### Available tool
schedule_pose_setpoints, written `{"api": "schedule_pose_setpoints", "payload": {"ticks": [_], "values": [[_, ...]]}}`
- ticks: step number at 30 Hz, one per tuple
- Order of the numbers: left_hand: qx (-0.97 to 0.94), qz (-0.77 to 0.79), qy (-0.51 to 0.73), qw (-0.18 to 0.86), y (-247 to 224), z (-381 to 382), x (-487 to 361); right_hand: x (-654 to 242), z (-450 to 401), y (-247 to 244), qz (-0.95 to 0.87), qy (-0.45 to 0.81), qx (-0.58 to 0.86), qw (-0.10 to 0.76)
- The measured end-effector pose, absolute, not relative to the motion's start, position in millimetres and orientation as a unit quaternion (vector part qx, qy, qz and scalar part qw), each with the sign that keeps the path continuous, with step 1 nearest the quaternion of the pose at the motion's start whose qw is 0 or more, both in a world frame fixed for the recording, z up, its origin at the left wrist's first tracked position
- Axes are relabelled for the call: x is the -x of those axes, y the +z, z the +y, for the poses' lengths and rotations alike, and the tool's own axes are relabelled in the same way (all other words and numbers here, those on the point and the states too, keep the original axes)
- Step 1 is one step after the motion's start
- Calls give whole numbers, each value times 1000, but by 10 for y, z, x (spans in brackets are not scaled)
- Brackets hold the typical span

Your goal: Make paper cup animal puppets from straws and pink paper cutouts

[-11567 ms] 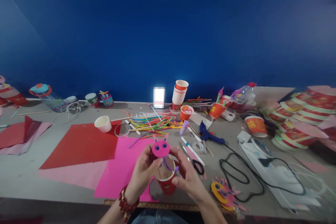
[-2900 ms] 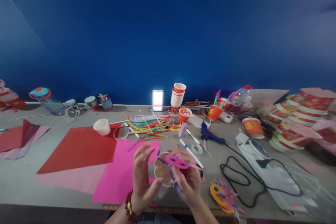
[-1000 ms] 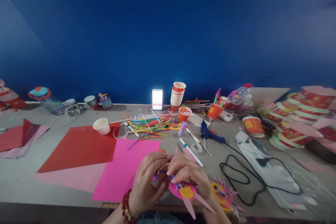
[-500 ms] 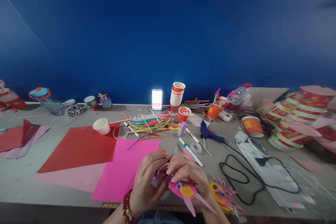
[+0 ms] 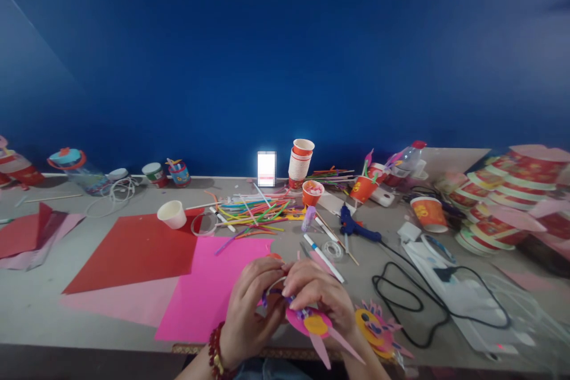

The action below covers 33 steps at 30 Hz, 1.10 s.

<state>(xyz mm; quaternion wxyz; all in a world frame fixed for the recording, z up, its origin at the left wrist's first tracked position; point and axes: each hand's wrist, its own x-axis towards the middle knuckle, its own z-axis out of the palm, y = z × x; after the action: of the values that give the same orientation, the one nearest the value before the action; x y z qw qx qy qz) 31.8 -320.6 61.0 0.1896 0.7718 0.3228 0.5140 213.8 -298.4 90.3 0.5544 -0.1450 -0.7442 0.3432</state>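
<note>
Close to the table's front edge, my left hand [image 5: 255,297] and my right hand [image 5: 318,291] meet around one small paper craft [image 5: 307,322]. It has a pink oval with a yellow round on it, two pointed pink strips hanging down, and purple pieces. My right fingers pinch its upper part, and my left fingers close on a curved purple strip [image 5: 266,297] at its left side. The fingertips partly hide where the pieces join. A similar pink and yellow paper craft [image 5: 378,329] lies on the table, right of my right hand.
Pink sheet [image 5: 214,285] and red sheet [image 5: 133,249] lie left. Ahead are colourful pipe cleaners [image 5: 253,214], a marker [image 5: 323,257], a tape roll [image 5: 332,250] and a blue glue gun [image 5: 356,227]. Its black cord [image 5: 401,303] loops right. A cup stack [image 5: 300,166] stands behind.
Almost nothing differs. The paper craft has tilted or shifted very slightly in my hands, which keep the same grip and place.
</note>
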Motion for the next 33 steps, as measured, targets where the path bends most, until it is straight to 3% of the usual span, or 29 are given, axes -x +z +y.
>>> {"api": "schedule_pose_setpoints", "payload": {"ticks": [22, 33], "values": [[-771, 321, 510, 207, 617, -3194, -321, -2134, -2964, 903, -743, 344, 135, 558], [-766, 293, 508, 264, 478, -3204, -254, -2132, -2953, 862, -739, 350, 147, 557]]}}
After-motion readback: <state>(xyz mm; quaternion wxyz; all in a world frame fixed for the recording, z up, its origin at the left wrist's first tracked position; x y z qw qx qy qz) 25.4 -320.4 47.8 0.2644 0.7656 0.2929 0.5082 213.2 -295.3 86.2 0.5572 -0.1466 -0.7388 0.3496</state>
